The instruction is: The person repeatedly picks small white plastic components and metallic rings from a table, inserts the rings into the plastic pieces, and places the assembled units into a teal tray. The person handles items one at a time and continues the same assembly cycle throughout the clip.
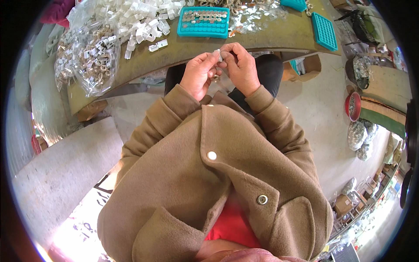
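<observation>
The left hand (196, 75) and right hand (242, 72) clamp their grip on one small whitish piece (219, 54); beyond it, the table (273, 40) carries three teal trays (324, 32); leftward, piled white housings (126, 16), one clear bag (95, 61).

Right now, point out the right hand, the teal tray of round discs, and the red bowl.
Right hand (242, 69): head view, back of the hand.
Teal tray of round discs (201, 31): head view, bare lower part.
Red bowl (357, 107): head view, right side wall.

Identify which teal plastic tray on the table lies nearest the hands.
The leftmost teal rectangular plastic tray, just beyond the left hand and right hand, holding round silvery discs. The far-right tray and top-edge tray lie farther off.
</observation>
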Demonstrator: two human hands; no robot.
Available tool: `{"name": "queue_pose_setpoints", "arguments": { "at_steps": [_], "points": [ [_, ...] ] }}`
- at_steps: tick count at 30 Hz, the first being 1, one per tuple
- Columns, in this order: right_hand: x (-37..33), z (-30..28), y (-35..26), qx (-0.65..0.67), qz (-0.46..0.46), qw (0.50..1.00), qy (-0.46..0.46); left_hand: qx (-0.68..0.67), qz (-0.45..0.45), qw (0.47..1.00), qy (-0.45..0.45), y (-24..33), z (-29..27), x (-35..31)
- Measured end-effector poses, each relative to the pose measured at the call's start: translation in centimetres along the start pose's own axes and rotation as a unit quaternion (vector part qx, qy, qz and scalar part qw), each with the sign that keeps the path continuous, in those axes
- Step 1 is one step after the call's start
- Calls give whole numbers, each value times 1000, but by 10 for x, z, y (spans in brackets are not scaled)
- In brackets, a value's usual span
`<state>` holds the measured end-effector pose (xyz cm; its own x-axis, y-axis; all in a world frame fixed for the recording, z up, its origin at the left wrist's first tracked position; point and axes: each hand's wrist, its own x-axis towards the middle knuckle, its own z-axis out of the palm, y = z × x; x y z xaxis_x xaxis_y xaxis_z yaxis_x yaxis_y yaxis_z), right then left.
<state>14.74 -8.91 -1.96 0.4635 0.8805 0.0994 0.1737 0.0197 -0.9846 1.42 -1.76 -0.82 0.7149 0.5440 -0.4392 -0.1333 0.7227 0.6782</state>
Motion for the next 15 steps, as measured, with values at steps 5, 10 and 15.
{"name": "queue_pose_setpoints", "arguments": {
  "at_steps": [5,10,15],
  "points": [
    [2,-2,-6,14,14,1000,-1,33,-19,999,25,6,-2,1],
    [5,-11,1,85,60,994,-35,-15,-66,998,14,12,-7,3],
    [8,-16,6,1,15,998,-67,-20,-100,995,-6,9,-13,8]
  ]
}}
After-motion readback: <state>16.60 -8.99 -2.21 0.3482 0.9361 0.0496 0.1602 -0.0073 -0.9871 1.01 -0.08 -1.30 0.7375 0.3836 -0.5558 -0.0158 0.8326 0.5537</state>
